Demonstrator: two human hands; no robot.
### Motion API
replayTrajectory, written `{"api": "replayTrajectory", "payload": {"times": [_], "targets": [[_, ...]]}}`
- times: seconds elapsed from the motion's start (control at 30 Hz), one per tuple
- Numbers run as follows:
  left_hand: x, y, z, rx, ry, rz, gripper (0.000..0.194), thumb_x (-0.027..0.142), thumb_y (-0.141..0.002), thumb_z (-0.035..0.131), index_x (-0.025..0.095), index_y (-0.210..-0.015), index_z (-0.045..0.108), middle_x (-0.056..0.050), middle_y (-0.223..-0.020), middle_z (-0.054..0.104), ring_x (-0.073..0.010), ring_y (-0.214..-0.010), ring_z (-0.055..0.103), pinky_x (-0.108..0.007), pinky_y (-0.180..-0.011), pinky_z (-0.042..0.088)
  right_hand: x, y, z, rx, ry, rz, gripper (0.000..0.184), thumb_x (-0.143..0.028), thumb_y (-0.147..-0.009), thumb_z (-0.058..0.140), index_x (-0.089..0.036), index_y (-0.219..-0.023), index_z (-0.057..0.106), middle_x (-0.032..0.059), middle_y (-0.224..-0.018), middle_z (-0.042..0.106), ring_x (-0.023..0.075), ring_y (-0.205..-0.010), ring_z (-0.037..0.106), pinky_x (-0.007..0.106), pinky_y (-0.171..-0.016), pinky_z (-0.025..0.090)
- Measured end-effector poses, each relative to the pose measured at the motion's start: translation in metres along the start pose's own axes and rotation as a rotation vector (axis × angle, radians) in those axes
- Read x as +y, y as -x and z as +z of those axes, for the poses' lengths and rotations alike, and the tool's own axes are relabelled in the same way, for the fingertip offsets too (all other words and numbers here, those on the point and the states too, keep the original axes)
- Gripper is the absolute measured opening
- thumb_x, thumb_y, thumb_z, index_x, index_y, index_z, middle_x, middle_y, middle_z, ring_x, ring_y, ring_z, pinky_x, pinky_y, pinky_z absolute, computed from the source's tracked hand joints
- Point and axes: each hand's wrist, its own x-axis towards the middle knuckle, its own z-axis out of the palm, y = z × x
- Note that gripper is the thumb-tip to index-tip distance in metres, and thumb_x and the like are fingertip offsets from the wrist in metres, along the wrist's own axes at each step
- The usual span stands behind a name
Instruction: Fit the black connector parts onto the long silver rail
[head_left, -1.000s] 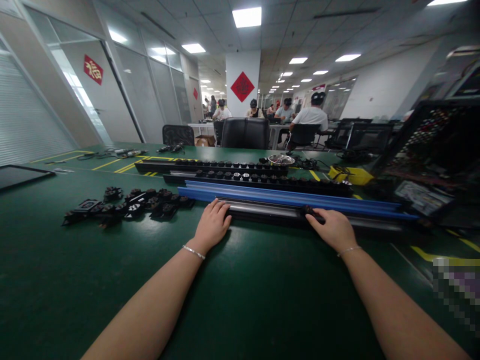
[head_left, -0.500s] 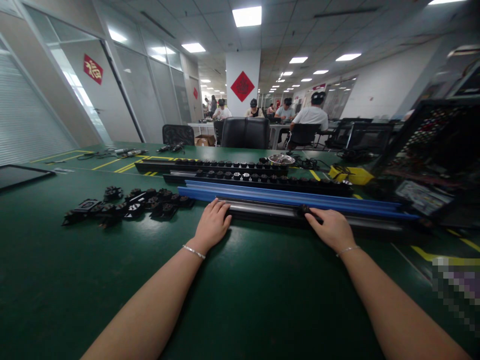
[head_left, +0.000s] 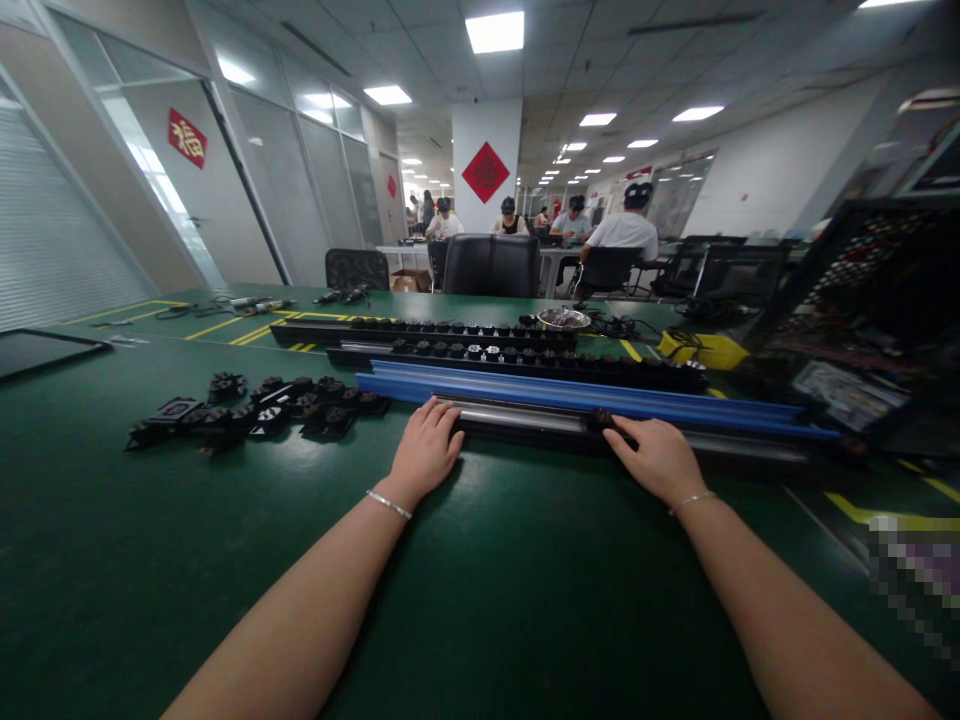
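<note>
A long black rail (head_left: 525, 416) with a shiny grey channel lies across the table in front of me. My left hand (head_left: 424, 452) grips its left end, with the fingers over the far edge and the thumb on the near side. On the rail sits a small black part (head_left: 599, 419), pinched between the thumb and fingers of my right hand (head_left: 660, 458). Behind the rail, close against it, runs a blue rail (head_left: 570, 388). A cluster of loose black parts (head_left: 262, 405) lies to the left of my left hand.
Two black rails (head_left: 360, 356) with rows of black parts lie farther back. Behind them are a metal dish (head_left: 564, 319) and a yellow bin (head_left: 705, 350). A dark rack (head_left: 862, 290) stands at the right, a black tray (head_left: 45, 352) at the left. People sit at distant tables.
My right hand has slid a little to the left along the rail, and the small black part has moved with it. My left hand has stayed in place.
</note>
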Motion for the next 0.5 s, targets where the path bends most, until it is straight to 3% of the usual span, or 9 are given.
{"api": "replayTrajectory", "payload": {"times": [0.5], "targets": [[0.0049, 0.0039, -0.0007, -0.009, -0.02, -0.02, 0.041, 0.032, -0.09, 0.043, 0.017, -0.126, 0.05, -0.011, -0.132, 0.054, -0.0275, -0.132, 0.037, -0.046, -0.108, 0.035, -0.0048, -0.0012, 0.0001, -0.042, 0.032, -0.039, 0.05, -0.045, -0.091, 0.032, -0.016, -0.115, 0.065, 0.01, -0.099, 0.072, 0.0238, -0.093, 0.063, 0.042, -0.093, 0.04]]}}
